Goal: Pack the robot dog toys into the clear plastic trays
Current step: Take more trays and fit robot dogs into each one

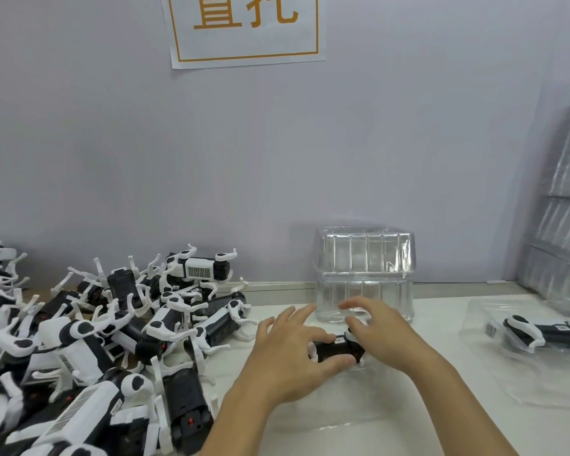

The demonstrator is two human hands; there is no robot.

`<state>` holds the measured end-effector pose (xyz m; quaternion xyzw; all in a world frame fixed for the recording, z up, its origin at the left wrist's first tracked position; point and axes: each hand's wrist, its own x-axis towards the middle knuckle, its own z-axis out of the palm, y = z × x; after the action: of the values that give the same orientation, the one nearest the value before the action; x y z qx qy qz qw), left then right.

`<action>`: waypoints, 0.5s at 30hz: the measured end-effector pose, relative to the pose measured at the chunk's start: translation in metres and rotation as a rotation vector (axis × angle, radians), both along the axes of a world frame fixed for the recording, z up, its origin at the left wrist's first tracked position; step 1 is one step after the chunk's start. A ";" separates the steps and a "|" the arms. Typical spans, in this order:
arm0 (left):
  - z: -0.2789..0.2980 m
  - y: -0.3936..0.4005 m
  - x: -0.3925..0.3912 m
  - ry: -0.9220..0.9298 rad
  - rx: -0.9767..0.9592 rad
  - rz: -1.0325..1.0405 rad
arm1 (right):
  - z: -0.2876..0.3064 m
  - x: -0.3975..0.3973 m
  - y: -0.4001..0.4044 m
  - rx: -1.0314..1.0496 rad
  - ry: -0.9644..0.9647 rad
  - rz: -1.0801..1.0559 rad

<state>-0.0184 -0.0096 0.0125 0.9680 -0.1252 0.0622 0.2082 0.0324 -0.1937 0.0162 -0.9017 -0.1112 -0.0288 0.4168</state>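
Seating step: my left hand (287,353) and right hand (380,334) together grip one robot dog toy (338,349) over the clear tray (310,413) at table centre; next, I judge, press it squarely into its cavity.

Only readable thing here is the paper sign (247,28) taped on the wall, orange characters in an orange border, tops cut off, looks like 直托. The little stickers on the robot dog toys (339,340) are too blurry.
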 end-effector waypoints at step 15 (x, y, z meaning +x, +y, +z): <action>0.007 -0.006 -0.006 0.070 0.183 0.036 | 0.004 -0.003 0.000 -0.026 -0.003 0.053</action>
<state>-0.0240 -0.0161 0.0198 0.9867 -0.1057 0.0205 0.1220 0.0296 -0.1940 0.0201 -0.9038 -0.1362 -0.0177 0.4052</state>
